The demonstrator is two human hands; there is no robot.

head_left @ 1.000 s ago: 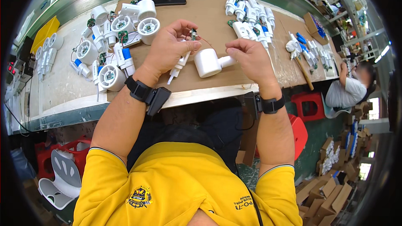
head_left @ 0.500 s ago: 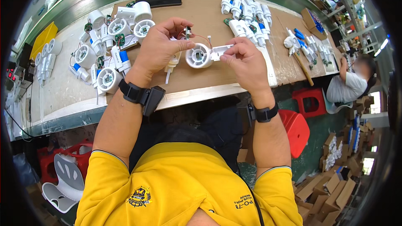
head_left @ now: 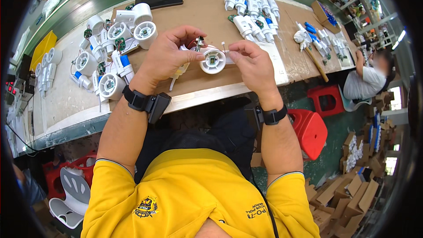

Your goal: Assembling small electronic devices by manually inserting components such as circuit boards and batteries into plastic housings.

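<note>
Between the thumb and forefinger of my left hand [head_left: 171, 53] is a small green circuit board [head_left: 199, 42], held upright with thin wires trailing from it. Beside it, a white round fan housing [head_left: 213, 62] with a spoked ring and a small board at its centre lies face up between my hands. My right hand [head_left: 255, 66] is closed at the housing's flat right side, which its fingers largely cover. A thin wire with a small white plug [head_left: 223, 43] stands up by the right fingertips. Partly under my left palm is a white part [head_left: 178, 71] with a pale tab.
Many white fan units [head_left: 119, 31] with boards and wires crowd the left. White-and-blue handles [head_left: 253, 11] lie at the far right, a wooden-handled mallet [head_left: 316, 64] beyond them. At the back lies a black tray [head_left: 158, 0]. Red stools [head_left: 310, 132] and a seated person [head_left: 370, 83] are to the right.
My right fingers have moved in closer to the fan housing's ring and cover more of its flat side. The housing has shifted slightly right. My left hand still pinches the circuit board.
</note>
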